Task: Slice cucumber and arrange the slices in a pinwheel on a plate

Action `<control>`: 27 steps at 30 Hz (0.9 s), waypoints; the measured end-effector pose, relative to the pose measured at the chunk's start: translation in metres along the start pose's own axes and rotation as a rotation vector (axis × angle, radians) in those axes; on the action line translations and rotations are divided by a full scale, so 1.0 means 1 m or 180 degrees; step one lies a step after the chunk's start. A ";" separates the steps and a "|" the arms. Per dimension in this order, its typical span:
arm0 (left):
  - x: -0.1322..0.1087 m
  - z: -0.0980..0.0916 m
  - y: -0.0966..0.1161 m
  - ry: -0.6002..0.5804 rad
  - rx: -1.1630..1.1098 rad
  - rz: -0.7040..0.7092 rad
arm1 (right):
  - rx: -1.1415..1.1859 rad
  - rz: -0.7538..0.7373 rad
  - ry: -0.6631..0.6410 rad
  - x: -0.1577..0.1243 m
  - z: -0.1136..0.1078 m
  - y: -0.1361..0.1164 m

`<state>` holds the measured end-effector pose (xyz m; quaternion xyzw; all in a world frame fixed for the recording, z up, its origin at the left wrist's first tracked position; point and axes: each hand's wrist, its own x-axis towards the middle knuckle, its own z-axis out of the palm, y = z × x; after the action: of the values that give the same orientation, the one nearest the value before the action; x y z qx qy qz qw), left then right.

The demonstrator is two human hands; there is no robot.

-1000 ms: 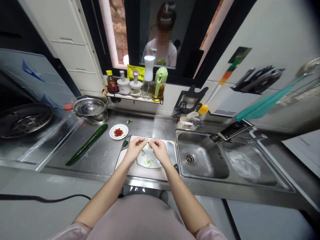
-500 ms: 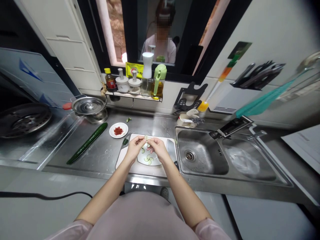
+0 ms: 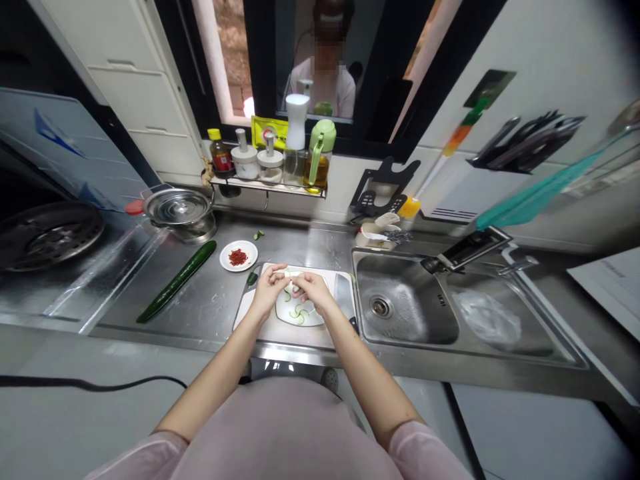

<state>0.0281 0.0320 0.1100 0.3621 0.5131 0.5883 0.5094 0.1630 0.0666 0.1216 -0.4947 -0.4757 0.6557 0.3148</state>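
My left hand (image 3: 271,287) and my right hand (image 3: 312,291) meet fingertip to fingertip over a white plate (image 3: 314,320). A small pale cucumber slice (image 3: 287,274) is pinched between them, partly hidden by the fingers; my left index finger is lifted and straighter. Thin green-edged cucumber slices (image 3: 300,314) lie fanned in a curved pattern on the plate. Beneath the plate is a light cutting board (image 3: 265,331). A knife (image 3: 343,291) rests on the board's right side, its blade pointing away from me. A dark green cucumber piece (image 3: 253,279) sits at the board's upper left.
Left on the steel counter lie a whole cucumber (image 3: 177,281) and a small white dish (image 3: 239,256) of chopped red bits. Behind stands a lidded steel pot (image 3: 180,210). A sink (image 3: 406,320) with a black faucet (image 3: 463,252) is on the right. Seasoning jars line a wall rack (image 3: 270,184).
My left fingers have opened out slightly, with the index finger lifting. The pale slice has lowered between the fingertips. The view has shifted slightly.
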 end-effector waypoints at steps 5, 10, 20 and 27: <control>0.011 -0.010 -0.021 0.0033 0.0331 0.0002 | -0.0385 -0.0036 0.0022 0.017 -0.003 0.016; 0.020 -0.023 -0.048 0.0158 0.0924 0.0081 | -0.1155 -0.0395 0.0210 0.038 -0.005 0.037; 0.022 -0.036 -0.071 0.0220 0.2562 -0.0185 | -0.2667 -0.0569 0.0431 0.053 -0.003 0.056; 0.019 -0.033 -0.070 0.0155 0.3311 -0.0252 | -0.3140 -0.0459 0.0247 0.059 -0.002 0.068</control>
<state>0.0091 0.0393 0.0327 0.5338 0.7625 0.2442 0.2720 0.1506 0.0955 0.0373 -0.5745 -0.7501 0.3102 0.1053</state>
